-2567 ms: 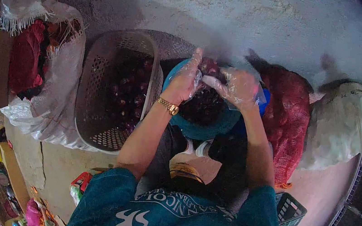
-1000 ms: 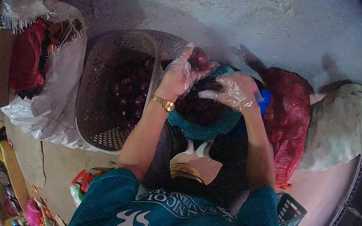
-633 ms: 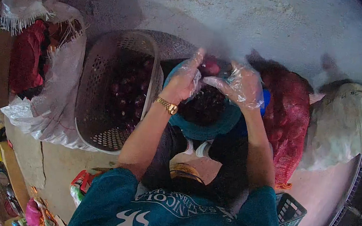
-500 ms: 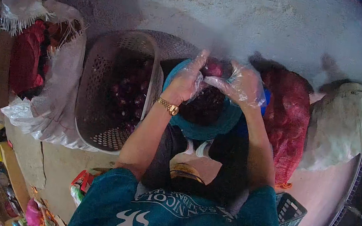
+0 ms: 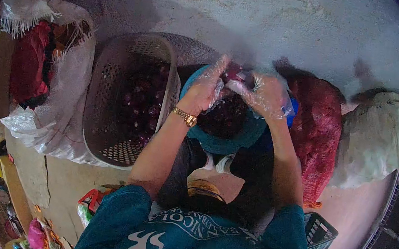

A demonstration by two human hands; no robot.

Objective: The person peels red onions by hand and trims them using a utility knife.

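Note:
Between my hands, above a teal basin [image 5: 253,137], is a red onion [image 5: 233,72]. My left hand [image 5: 207,89], in a clear plastic glove with a gold watch at the wrist, is closed round the onion's left side. My right hand [image 5: 267,94], gloved the same way, is closed at its right side, its thumb stretched across toward the onion. A small pale glint shows by the right fingers; what it is I cannot make out. Dark purple onions or skins [image 5: 223,117] lie inside the basin, partly hidden by the hands.
To the left stands a perforated plastic basket [image 5: 166,90] with red onions [image 5: 142,99] in it, beside a white woven sack [image 5: 69,102]. On the right are a red mesh sack [image 5: 311,134] and a pale sack [image 5: 376,140]. A dark green crate [image 5: 318,238] sits behind. A rough wall [image 5: 298,26] rises ahead.
My right hand has turned slightly and its fingers have curled in more by the onion. The onion has turned and shows less of its red side. My left hand barely moved.

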